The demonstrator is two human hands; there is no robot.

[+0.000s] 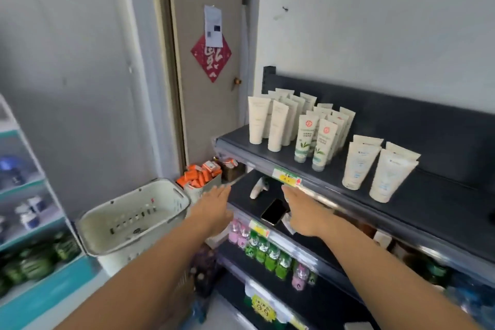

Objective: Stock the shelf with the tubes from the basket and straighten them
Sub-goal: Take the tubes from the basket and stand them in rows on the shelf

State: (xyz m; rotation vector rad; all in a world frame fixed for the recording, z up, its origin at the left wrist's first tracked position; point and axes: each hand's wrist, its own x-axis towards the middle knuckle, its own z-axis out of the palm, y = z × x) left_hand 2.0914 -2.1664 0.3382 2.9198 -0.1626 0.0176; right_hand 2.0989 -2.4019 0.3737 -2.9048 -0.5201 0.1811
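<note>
Upright, caps down, on the dark grey metal top shelf (434, 195): three clusters of plastic tubes. At the left end, plain cream tubes (258, 123); just beside them, white tubes with green leaves and a red seal (305, 139); apart to the right and nearer the front edge, wider white tubes with pale blue print (360, 166). Back rows partly hidden behind front ones. Down to the left, near the shelving's end, a cream plastic basket (128, 220) with slotted walls. Between basket and shelving, the left hand (214, 209), flat, fingers straight and pressed together, holding nothing. To its right, the right hand (302, 211), likewise flat and holding nothing, stretched over the second shelf (242, 195) below a yellow-and-green price label (286, 175); contact with the rail impossible to tell. Just beside that hand, a black smartphone (274, 211) lying flat; farther back, a small white object (258, 187) on its side, too blurred to identify. Lower down, pink and green bottles (267, 249); behind the basket, orange packets (199, 175) by a grey door (209, 115).
</note>
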